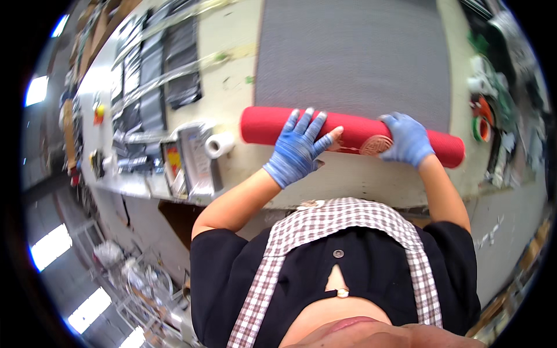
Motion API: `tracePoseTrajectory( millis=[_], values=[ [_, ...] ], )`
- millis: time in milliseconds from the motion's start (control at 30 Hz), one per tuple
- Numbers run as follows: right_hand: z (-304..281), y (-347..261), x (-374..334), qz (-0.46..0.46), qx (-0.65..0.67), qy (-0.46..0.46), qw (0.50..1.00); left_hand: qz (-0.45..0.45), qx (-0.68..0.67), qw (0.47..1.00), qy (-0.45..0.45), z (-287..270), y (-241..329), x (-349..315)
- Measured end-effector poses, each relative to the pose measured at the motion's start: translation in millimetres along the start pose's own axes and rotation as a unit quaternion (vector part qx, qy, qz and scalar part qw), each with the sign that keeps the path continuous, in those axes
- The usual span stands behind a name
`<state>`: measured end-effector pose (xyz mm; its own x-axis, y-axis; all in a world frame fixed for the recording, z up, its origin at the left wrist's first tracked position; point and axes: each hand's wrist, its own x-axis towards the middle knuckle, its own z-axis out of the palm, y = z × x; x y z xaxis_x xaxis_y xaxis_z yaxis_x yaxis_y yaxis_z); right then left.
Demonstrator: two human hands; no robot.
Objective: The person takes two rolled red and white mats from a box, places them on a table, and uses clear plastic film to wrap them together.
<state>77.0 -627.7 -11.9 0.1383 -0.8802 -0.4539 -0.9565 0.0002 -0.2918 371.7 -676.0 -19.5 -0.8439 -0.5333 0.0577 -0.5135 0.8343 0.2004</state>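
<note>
A red mat (pixel 348 129), rolled into a long cylinder, lies crosswise on the table in front of me. Its unrolled grey side (pixel 354 55) stretches away flat beyond the roll. My left hand (pixel 296 148), in a blue glove with bare fingertips, rests on the roll left of its middle, fingers spread. Towards the other end, my right hand (pixel 407 139), gloved in blue too, curls over the roll with its fingers bent round it. Beside the right hand a round lattice emblem (pixel 376 145) shows on the red surface.
To the left stand a white tape roll (pixel 220 145), a grey metal box-like holder (pixel 196 159) and black plastic-wrapped packs (pixel 183 61). Tape rolls (pixel 481 129), one orange and green, lie among clutter at the right. The table's front edge (pixel 255 204) runs close to my apron.
</note>
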Motion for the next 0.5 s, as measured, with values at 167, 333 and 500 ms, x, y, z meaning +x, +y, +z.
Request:
tracePoseTrajectory(
  millis=[167, 333, 500],
  values=[
    [-15, 28, 10, -0.051, -0.011, 0.177, 0.983, 0.002, -0.055, 0.998, -0.043, 23, -29, 64],
    [13, 9, 17, -0.065, -0.137, 0.234, 0.96, 0.007, -0.115, 0.956, -0.271, 0, -85, 132],
    [-74, 44, 88, 0.004, 0.101, -0.038, 0.994, 0.005, -0.031, 0.996, 0.081, -9, -58, 124]
  ],
)
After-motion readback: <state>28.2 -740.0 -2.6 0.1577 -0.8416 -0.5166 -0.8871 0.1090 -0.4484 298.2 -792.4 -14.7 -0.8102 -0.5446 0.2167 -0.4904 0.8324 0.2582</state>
